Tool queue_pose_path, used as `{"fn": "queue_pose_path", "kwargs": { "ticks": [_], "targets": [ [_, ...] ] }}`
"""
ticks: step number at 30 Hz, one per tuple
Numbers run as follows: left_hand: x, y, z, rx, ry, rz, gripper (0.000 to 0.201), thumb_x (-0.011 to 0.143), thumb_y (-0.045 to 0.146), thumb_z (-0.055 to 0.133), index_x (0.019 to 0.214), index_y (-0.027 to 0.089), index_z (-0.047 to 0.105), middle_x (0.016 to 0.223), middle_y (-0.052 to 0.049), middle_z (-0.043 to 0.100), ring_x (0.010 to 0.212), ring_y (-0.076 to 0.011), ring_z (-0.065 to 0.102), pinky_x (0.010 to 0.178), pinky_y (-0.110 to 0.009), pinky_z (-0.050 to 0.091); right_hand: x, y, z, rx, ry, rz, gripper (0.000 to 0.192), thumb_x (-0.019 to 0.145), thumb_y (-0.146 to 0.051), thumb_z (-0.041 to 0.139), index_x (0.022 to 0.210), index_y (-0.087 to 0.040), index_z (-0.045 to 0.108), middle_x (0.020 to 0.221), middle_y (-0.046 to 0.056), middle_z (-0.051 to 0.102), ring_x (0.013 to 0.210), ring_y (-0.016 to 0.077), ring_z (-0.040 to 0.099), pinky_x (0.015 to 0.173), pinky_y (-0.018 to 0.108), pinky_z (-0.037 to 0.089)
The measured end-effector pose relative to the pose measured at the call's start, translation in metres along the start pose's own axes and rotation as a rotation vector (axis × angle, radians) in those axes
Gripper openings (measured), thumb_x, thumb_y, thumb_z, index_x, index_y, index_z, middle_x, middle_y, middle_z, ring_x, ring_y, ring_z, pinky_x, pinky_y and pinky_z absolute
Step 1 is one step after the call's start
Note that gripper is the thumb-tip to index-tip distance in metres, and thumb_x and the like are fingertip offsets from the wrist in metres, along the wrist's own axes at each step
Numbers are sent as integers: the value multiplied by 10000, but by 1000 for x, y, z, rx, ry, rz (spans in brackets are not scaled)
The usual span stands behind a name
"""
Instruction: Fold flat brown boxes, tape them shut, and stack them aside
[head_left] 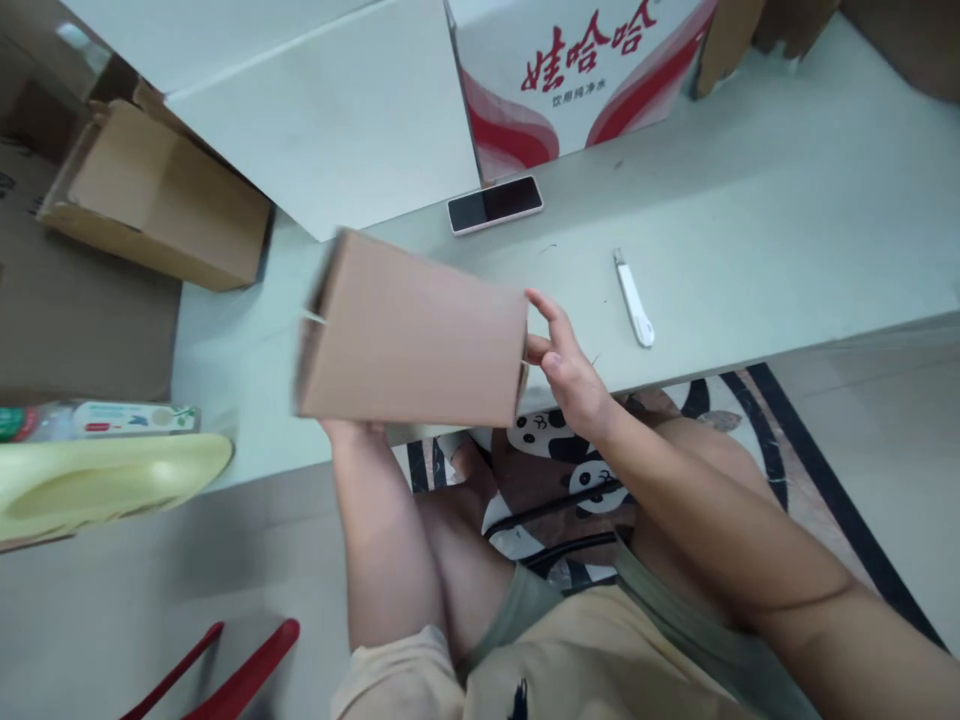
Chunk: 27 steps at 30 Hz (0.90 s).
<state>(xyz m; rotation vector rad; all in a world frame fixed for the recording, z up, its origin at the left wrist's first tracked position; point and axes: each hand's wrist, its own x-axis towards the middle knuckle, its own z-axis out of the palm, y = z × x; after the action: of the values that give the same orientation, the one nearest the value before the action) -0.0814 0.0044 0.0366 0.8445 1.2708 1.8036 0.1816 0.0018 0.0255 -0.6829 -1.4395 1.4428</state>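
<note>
A small brown cardboard box [409, 335] is held up above the front edge of the pale table [750, 200], between the two hands and over the lap, seen from the head cam. It is supported from underneath by the left hand [346, 430], which is almost wholly hidden behind the box; only the wrist shows, so the fingers' state can't be told, though the box's weight seems to be carried there. The right hand [570, 365] is laid against the box's right end, fingers apart and lightly curled, thumb near the lower corner, steadying rather than clamping, prob. so the end flap is kept reachable. The box is tilted, left end slightly blurred, w/ an open edge apparently facing left.

On the table behind it, a phone [495, 204] is seen lying face up, screen dark, just in front of a red-and-white printed carton [577, 80]. A white utility knife [634, 300] is left flat to the right of the hands, near but apart from them. An open brown carton [150, 200] sits at the far left, a large white board [315, 120] beside it. Nearer, at the left edge, a pale yellow-green slipper-like item [105, 485] and a small green-and-white packet [135, 416] are visible. Red chair legs [225, 680] are seen at the bottom. Nothing is standing between the hands and the knife; the held box itself blocks the view of the table centre.
</note>
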Motion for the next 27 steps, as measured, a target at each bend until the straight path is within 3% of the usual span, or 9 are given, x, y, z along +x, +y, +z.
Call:
{"fn": "queue_pose_path", "kwargs": {
  "ticks": [4, 7, 11, 14, 17, 20, 23, 25, 27],
  "targets": [
    [-13, -6, 26, -60, -24, -399, 405, 742, 612, 688, 934, 258, 722, 1055, -38, 786, 1016, -284, 698, 756, -409, 613, 1, -13, -3, -189, -14, -181, 692, 965, -685, 424, 1553, -321, 391, 1693, 34, 323, 1608, 241, 234, 1331, 496, 217],
    [-19, -12, 39, -32, -81, -538, 530, 795, 689, 589, 955, 196, 702, 907, -111, 761, 839, -258, 724, 592, -326, 569, 1, -23, -10, -396, 20, -269, 611, 982, -629, 450, 1520, -340, 468, 1697, 7, 314, 1618, 258, 194, 1351, 526, 95],
    [-26, -15, 50, 44, -176, -583, 682, 808, 828, 512, 935, 176, 669, 677, -76, 647, 529, -170, 600, 395, -241, 389, 1, -26, -19, -462, 75, -326, 583, 996, -579, 457, 1518, -321, 486, 1680, 30, 349, 1585, 277, 291, 1325, 532, 232],
    [-32, -14, 56, 159, -127, -616, 427, 856, 606, 643, 803, 185, 595, 570, 16, 509, 399, -67, 374, 351, -170, 204, 2, -24, -25, -440, 110, -387, 531, 999, -509, 498, 1486, -300, 525, 1622, 59, 444, 1534, 287, 392, 1277, 524, 347],
    [-38, -13, 60, 291, -169, -655, 366, 878, 481, 617, 687, 186, 515, 499, 60, 371, 380, -43, 245, 364, -166, 160, 3, -22, -30, -388, 154, -412, 438, 1005, -443, 524, 1417, -306, 583, 1571, 60, 511, 1491, 280, 456, 1250, 522, 387],
    [-42, -14, 62, 428, -345, -631, 328, 883, 442, 567, 679, 187, 541, 472, 63, 345, 369, -55, 239, 368, -192, 168, 4, -20, -32, -362, 222, -384, 354, 1008, -471, 518, 1294, -302, 641, 1545, 53, 540, 1484, 291, 467, 1223, 550, 408],
    [-44, -18, 62, 627, -479, -523, 322, 889, 402, 532, 659, 183, 589, 458, 39, 398, 393, -92, 365, 415, -229, 302, 6, -13, -35, -370, 294, -330, 306, 997, -513, 530, 1147, -282, 662, 1537, 59, 548, 1482, 307, 469, 1193, 561, 430],
    [-42, -22, 60, 767, -425, -385, 315, 890, 398, 536, 693, 174, 636, 535, -3, 541, 473, -120, 487, 513, -263, 420, 8, -8, -36, -363, 314, -287, 297, 986, -526, 551, 1106, -274, 655, 1508, 72, 574, 1471, 302, 485, 1171, 540, 453],
    [-40, -26, 57, 811, -269, -155, 312, 883, 444, 571, 915, 166, 708, 841, -78, 731, 680, -175, 644, 653, -312, 515, 9, -5, -37, -346, 301, -254, 295, 976, -531, 571, 1084, -268, 650, 1466, 81, 611, 1451, 293, 511, 1149, 513, 474]
  ]
}}
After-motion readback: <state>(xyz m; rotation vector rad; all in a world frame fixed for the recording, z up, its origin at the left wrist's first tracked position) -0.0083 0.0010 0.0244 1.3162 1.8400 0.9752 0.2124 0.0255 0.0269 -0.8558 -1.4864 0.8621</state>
